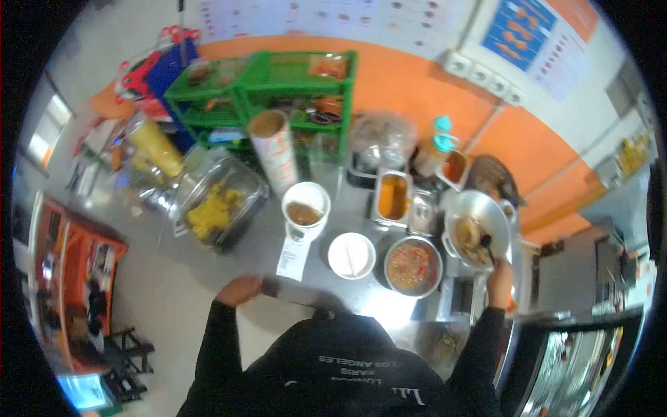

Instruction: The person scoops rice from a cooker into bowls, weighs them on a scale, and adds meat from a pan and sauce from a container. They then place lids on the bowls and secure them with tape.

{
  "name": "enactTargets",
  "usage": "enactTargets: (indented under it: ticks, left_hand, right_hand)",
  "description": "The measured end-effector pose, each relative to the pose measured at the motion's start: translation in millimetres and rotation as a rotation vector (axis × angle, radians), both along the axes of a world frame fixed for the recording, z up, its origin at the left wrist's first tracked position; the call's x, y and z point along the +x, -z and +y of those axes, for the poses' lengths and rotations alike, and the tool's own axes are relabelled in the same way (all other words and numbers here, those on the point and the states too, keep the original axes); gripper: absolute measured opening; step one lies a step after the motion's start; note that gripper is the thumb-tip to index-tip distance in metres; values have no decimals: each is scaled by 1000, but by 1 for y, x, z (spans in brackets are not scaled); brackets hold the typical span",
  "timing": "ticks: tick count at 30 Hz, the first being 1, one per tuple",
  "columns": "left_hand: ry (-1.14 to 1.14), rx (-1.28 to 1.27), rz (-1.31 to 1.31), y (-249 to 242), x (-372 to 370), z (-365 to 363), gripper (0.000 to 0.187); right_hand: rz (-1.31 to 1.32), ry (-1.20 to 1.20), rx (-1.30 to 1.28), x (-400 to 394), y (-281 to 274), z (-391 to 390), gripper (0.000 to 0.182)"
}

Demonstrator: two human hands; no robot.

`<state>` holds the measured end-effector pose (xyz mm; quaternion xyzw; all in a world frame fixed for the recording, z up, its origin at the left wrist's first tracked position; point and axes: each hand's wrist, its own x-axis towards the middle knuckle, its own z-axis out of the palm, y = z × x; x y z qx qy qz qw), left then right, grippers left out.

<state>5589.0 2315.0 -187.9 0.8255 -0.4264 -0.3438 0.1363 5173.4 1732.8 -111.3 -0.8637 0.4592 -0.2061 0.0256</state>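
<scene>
My right hand (499, 281) is closed round the handle of a dark utensil (492, 256) that reaches into a large metal pot (453, 224) at the right. Brown and pale pieces of food lie in the pot; the utensil's head cannot be made out. At the counter's front edge, my left hand (240, 290) is blurred and its fingers are not distinct. An open white tub (351, 272) with a pale strip inside stands between my hands. Beside it is a metal bowl (389, 279) of chopped red and green food. A paper slip (292, 258) lies by a white cup (306, 189) with brown contents.
Metal containers, one with orange sauce (394, 198), stand behind the bowl. Turquoise-capped bottles (442, 142) are farther back. A clear box (243, 182) of yellow food and a tall stack of cups (278, 156) occupy the left. Green racks (299, 87) line the wall.
</scene>
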Motion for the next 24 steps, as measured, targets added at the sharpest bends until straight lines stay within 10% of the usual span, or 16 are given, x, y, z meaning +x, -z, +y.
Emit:
enactTargets:
  ticks: [1, 3, 7, 11, 13, 17, 24]
  left_hand:
    - [-153, -41, -226, 39, 17, -2, 41]
    - [-596, 3, -103, -76, 9, -78, 40]
    - [-577, 42, -360, -20, 25, -80, 43]
    - [-895, 106, -298, -64, -14, -99, 52]
    - [-659, 221, -361, 15, -7, -55, 55]
    - [-796, 313, -217, -3, -28, -53, 56]
    - [-469, 95, -240, 90, -7, 8, 50]
  right_hand:
    - [63, 40, 22, -6, 5, -14, 17]
    - [101, 45, 34, -15, 10, -30, 16]
    - [9, -52, -43, -43, 38, -62, 18]
    - [233, 229, 58, -34, 12, -45, 26]
    - [238, 206, 10, -25, -1, -42, 31]
    - [-20, -142, -186, 55, -47, 0, 48]
    - [-258, -804, 311, 270, -74, 187, 76]
